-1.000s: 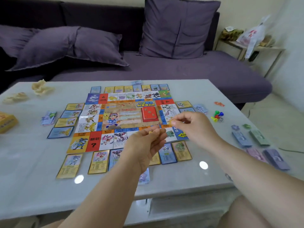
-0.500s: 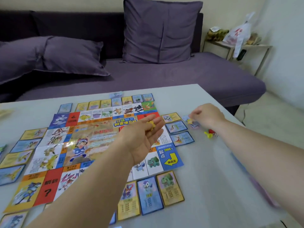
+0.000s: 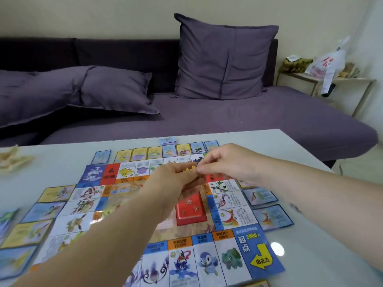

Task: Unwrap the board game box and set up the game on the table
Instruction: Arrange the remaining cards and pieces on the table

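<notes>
Both hands meet in the air over the middle of the game board, which lies flat on the pale table. The left hand curls its fingers round a small yellow game piece, whose notched top edge shows above its fingertips. The right hand reaches in from the other side, thumb and forefinger pinching the same piece at its near edge, so the two hands touch there. Just under the left hand and towards the person, a red card deck sits on the centre of the board. Property cards lie face up in rows outside the board's edges, some below the right forearm, others beyond both hands and out past the left arm. A small stack of cards rests on the table just beyond the hands. Farther off stands a purple sofa with an upright cushion.
</notes>
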